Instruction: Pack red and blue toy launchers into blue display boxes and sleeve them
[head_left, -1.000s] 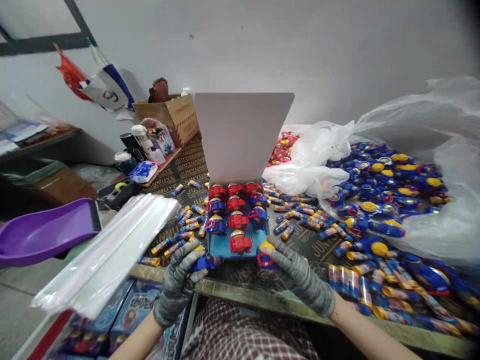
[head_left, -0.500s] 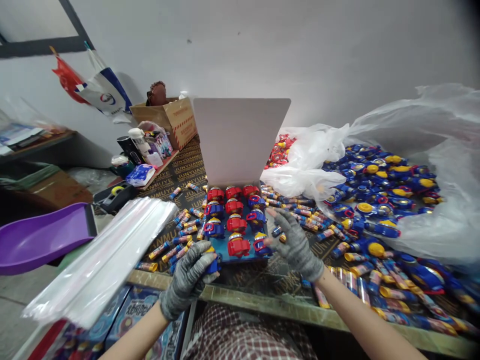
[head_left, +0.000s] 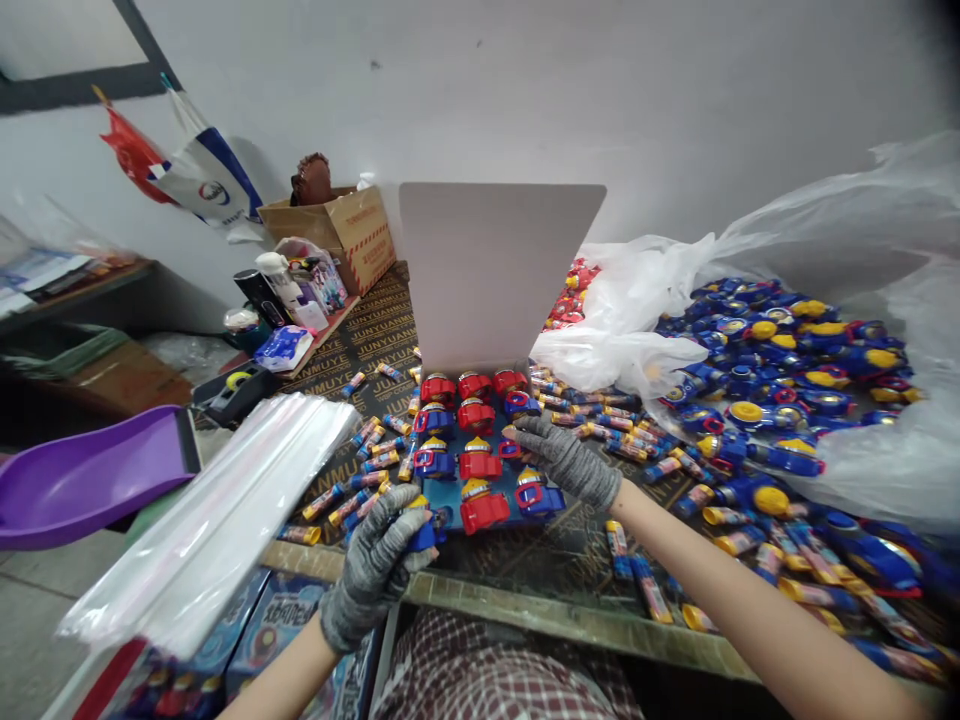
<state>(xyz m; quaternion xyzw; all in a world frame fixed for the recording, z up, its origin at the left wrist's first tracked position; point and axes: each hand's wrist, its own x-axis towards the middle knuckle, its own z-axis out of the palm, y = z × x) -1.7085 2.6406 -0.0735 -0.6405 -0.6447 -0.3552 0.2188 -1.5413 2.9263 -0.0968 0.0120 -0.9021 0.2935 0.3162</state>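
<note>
An upright-lidded box (head_left: 495, 270) stands before me, with red toys (head_left: 480, 460) in its middle column and blue watch-like toys (head_left: 538, 495) mostly along its sides. My left hand (head_left: 379, 560), in a grey fingerless glove, is closed round a blue toy with a yellow top (head_left: 424, 535) at the box's front left corner. My right hand (head_left: 566, 460), gloved alike, reaches over the box's right edge. Its fingertips are on a blue toy (head_left: 510, 450) in the right column, partly covering it; the thumb is hidden.
Small printed tubes (head_left: 375, 460) lie scattered on both sides of the box. At right, a clear plastic bag (head_left: 637, 350) spreads beside a heap of blue toys (head_left: 772, 350). On the left are flat plastic sleeves (head_left: 225, 510), a purple scoop (head_left: 97, 480) and a carton (head_left: 360, 235).
My right hand has moved from beside the box's right edge onto a blue toy in the right column. My left hand keeps its hold on the blue toy. The view has shifted slightly.
</note>
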